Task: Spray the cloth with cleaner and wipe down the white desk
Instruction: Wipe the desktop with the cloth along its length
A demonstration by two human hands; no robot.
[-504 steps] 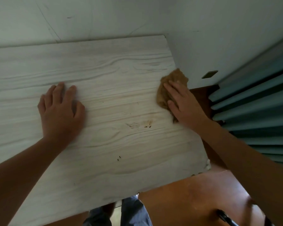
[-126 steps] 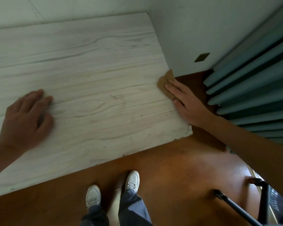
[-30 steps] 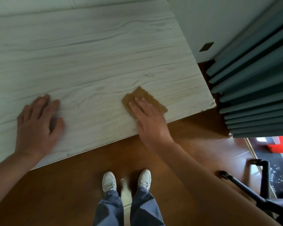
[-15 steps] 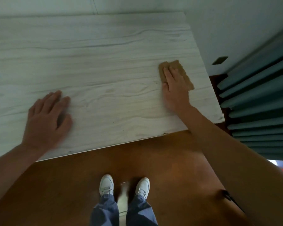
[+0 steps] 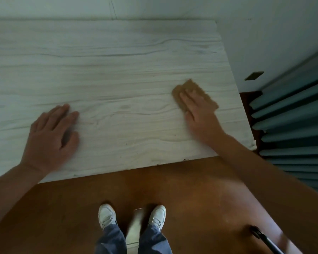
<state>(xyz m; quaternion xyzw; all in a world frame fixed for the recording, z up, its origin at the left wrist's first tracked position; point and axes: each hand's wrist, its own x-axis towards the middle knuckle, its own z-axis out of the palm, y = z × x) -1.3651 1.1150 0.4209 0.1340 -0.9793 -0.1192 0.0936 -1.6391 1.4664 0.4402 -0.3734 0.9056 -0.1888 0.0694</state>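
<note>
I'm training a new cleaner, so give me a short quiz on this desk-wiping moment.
1. True or false: the left hand lies flat on the white wood-grain desk, apart from the brown rectangular cloth.
2. Which desk edge is the cloth nearest? A) left B) right C) back
3. What presses the cloth onto the desk?
Key: 1 true; 2 B; 3 the right hand, fingers straight.

No writing, label, brand, number or sign can be read anywhere. The white desk (image 5: pixel 117 70) bears only grey wood grain. The brown cloth (image 5: pixel 206 98) is plain and unmarked.
</note>
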